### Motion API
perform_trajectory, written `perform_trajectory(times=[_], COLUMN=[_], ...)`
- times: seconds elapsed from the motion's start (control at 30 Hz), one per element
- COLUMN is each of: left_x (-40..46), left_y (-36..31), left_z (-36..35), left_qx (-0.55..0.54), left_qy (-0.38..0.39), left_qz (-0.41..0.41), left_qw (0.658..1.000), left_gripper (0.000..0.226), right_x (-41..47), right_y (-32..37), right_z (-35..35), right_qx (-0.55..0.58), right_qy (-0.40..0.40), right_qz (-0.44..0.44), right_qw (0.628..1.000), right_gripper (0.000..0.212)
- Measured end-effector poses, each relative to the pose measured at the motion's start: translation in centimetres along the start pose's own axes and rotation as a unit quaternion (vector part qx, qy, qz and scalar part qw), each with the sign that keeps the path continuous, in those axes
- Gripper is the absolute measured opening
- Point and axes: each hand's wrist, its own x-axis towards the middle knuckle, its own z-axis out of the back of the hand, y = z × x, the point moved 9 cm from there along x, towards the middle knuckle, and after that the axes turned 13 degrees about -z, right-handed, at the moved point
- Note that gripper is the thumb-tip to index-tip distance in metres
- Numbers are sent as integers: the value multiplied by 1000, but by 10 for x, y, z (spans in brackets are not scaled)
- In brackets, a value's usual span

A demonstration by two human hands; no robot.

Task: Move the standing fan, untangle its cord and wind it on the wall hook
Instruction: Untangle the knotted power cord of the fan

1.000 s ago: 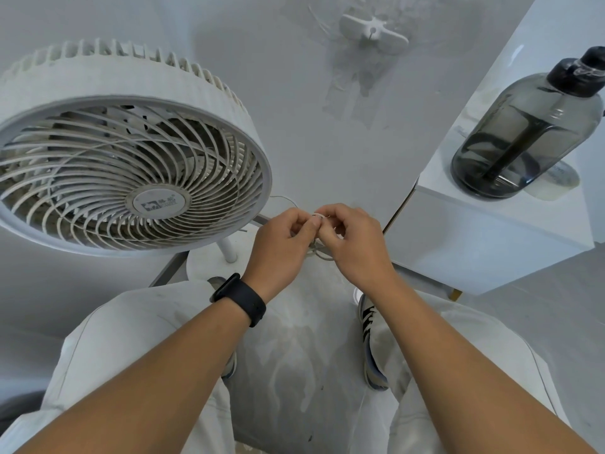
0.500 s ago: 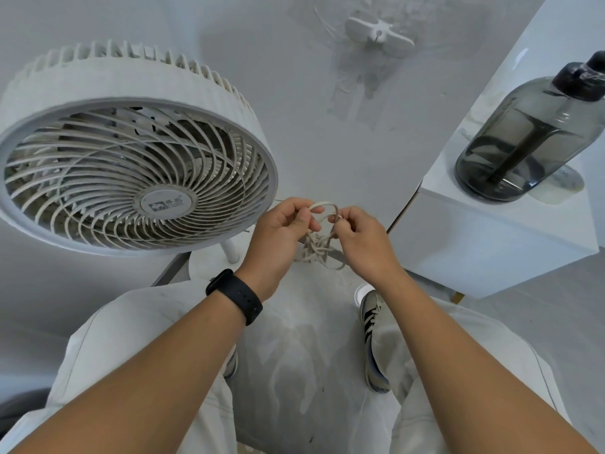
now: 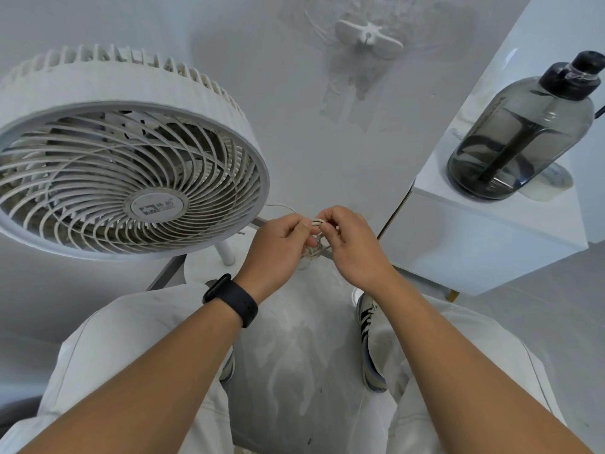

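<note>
Both forearms reach forward and meet in front of the body, wrists bent inward. The left hand (image 3: pixel 281 242), with a black band on its wrist, and the right hand (image 3: pixel 350 244) each pinch the thin off-white tangled cord (image 3: pixel 316 239) between curled fingers; a small loop shows between the two thumbs and a knot hangs just below. The round white plastic standing fan (image 3: pixel 127 152) stands to the left, its grille tilted upward. The white plastic wall hook (image 3: pixel 368 37) sits high on the grey wall, well apart from the cord. A smoky grey water jug (image 3: pixel 520 132) stands on the white worktop (image 3: pixel 491 231) at right.
</note>
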Motion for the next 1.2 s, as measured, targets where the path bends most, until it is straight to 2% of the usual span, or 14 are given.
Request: perform_trajectory(times=[0.27,0.43,0.57,0.73,0.9,1.03,1.13,1.2], left_x=[3,2,-3,-6,-5,0,0,-1], left_y=[-5,-2,4,10,3,1,3,-1], left_z=[-1,-1,-2,-12,-4,8,8,6], left_qx=[-99,-98,-29,27,19,32,-27,-83], left_qy=[-13,-29,16,54,11,-24,-38,-52], left_qz=[-43,-8,38,52,49,45,53,47], left_qw=[994,995,999,997,999,998,998,994], left_gripper=[31,24,28,43,36,31,32,45], right_x=[6,8,5,-7,0,2,5,7], right_y=[-17,-24,-11,6,1,-11,-22,-29], right_z=[9,10,5,-8,-2,6,3,3], right_qx=[43,5,-135,-206,-85,17,25,32], right_qy=[-21,-50,-60,-43,-48,-36,-30,-37], right_qz=[-87,-113,-42,27,4,-73,-120,-149], right_qw=[995,992,988,977,995,997,992,988], right_gripper=[24,21,21,23,25,45,46,44])
